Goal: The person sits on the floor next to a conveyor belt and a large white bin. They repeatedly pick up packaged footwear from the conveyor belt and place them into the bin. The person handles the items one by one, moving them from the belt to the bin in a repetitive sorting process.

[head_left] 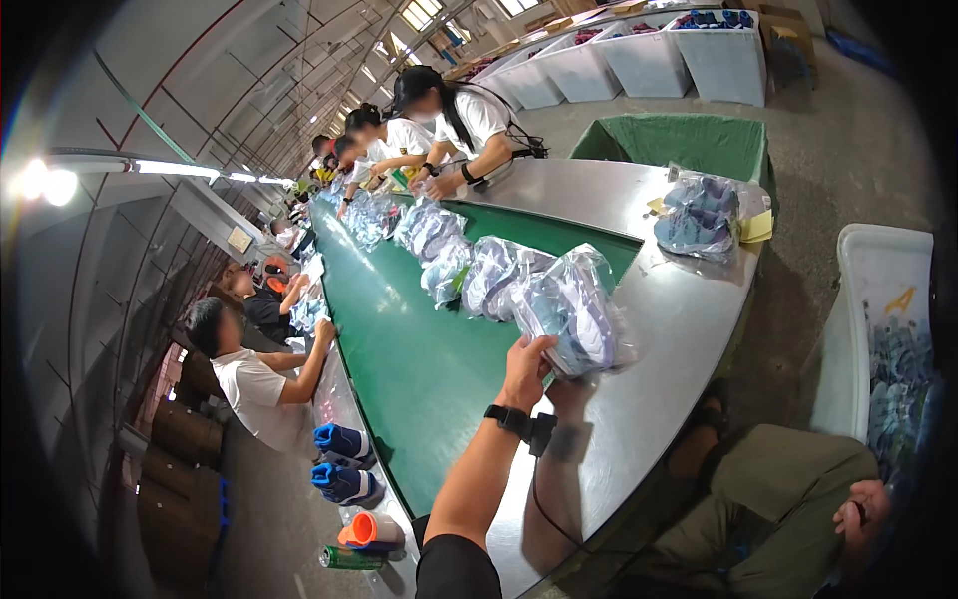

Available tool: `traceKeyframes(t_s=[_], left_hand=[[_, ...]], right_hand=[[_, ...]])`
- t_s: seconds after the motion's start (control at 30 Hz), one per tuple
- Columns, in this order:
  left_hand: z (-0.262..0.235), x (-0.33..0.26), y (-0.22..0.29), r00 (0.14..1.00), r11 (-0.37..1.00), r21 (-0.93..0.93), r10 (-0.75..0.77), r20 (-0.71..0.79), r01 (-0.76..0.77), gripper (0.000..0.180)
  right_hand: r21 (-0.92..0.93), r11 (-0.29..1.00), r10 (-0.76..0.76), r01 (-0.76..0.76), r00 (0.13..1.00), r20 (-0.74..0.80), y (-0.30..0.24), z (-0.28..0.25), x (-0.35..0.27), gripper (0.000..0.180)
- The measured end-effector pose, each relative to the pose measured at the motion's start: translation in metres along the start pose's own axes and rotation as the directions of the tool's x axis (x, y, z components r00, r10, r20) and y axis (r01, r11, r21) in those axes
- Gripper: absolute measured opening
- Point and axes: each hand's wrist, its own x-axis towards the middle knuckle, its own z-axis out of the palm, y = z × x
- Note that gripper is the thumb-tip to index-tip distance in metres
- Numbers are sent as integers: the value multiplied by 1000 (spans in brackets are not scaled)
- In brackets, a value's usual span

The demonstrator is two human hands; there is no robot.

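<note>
My left hand (526, 375) is closed on the near edge of a clear plastic bag of pale lavender and light-blue shoes (579, 319). The bag lies at the green belt's inner edge, partly over the metal tabletop. Beyond it, several more bagged pairs of shoes (494, 278) form a row along the green conveyor belt (399, 349). Low at the right, my right hand (860, 517) rests by my leg with its fingers curled in, and nothing shows in it.
Another bagged pair (699, 215) lies on the metal tabletop (659, 349) at the right. A green bin (679, 145) stands behind it, and a white tub of shoes (858, 329) is beside my leg. Blue shoes (342, 482) and an orange cup (374, 529) sit left. Several co-workers line the belt.
</note>
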Motion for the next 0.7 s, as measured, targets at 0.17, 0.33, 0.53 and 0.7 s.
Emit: traceKeyframes(t_s=[0.17,0.33,0.53,0.7], left_hand=[[10,-55,-19,816,811,121,578,-16,-572,36],[-13,-108,-30,745,535,535,581,329,-654,83],[-20,-156,-10,964,990,-123,-28,265,62,76],[41,-170,-14,982,985,160,35,187,-66,81]], right_hand=[[-72,997,-6,7,1000,12,-13,7,2,26],[-63,989,-138,131,982,-126,-24,21,-5,25],[-77,984,-160,161,987,19,-44,21,3,20],[-119,949,-274,293,950,149,-78,33,15,26]])
